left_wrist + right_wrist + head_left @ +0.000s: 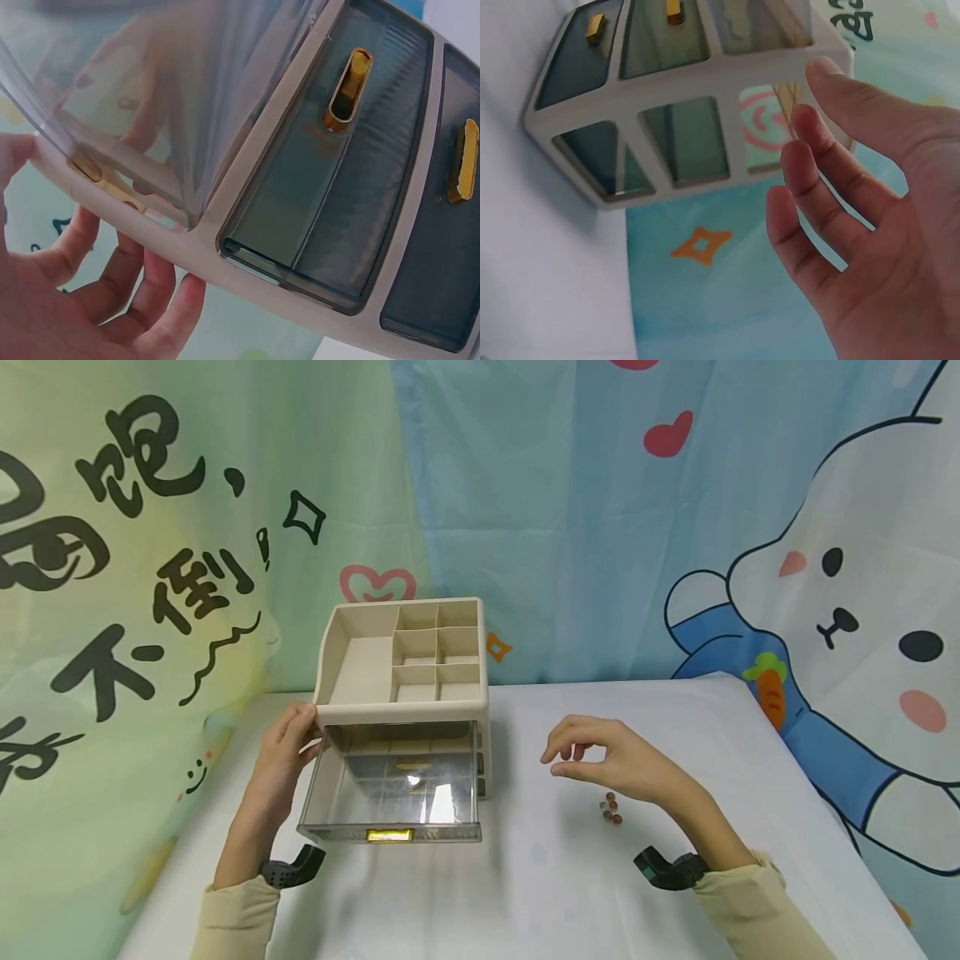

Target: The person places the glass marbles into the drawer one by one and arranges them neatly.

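A cream desktop drawer organizer [405,714] stands at the table's middle left, with compartments on top. Its clear upper drawer [390,797] is pulled out toward me and has a gold handle [390,836]. My left hand [283,747] grips the organizer's left side near the top. In the left wrist view the fingers [120,289] curl against the side frame, the thumb at its edge. To the right, my right hand [611,756] hovers above the table, fingers loosely bent, holding nothing. Several small reddish and clear beads [611,807] lie on the cloth below it.
A white cloth covers the table [540,893]. Behind it hangs a printed curtain [525,485] with a cartoon bear and lettering. Two lower drawers [322,180] of the organizer appear pushed in. Each wrist wears a black camera [670,869].
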